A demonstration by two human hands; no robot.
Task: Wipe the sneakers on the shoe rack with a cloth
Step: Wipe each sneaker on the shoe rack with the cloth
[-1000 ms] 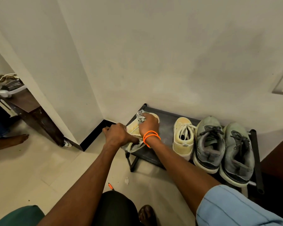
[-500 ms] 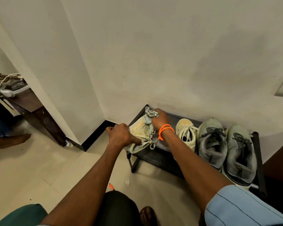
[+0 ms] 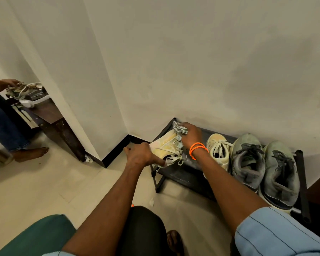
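Note:
A pale yellow sneaker [image 3: 164,145] lies tilted on its side at the left end of the black shoe rack [image 3: 185,174]. My left hand [image 3: 140,154] grips it at the heel opening, thumb on the collar. My right hand [image 3: 191,133], with orange bands on the wrist, holds a bunched grey cloth [image 3: 179,129] against the sneaker's toe. Its mate [image 3: 218,148] stands upright beside it. Two grey sneakers [image 3: 248,159] [image 3: 281,174] fill the rack's right half.
The rack stands against a white wall, with a wall corner and black skirting [image 3: 116,152] to its left. Beyond the corner, another person's leg [image 3: 6,130] and a dark table [image 3: 50,115] with shoes on it. A green seat [image 3: 35,235] lies near my knee [image 3: 142,228].
My right hand has carried the cloth from the sneaker's middle up to its toe. The left hand keeps its grip at the heel, and the sneaker has tipped more onto its side.

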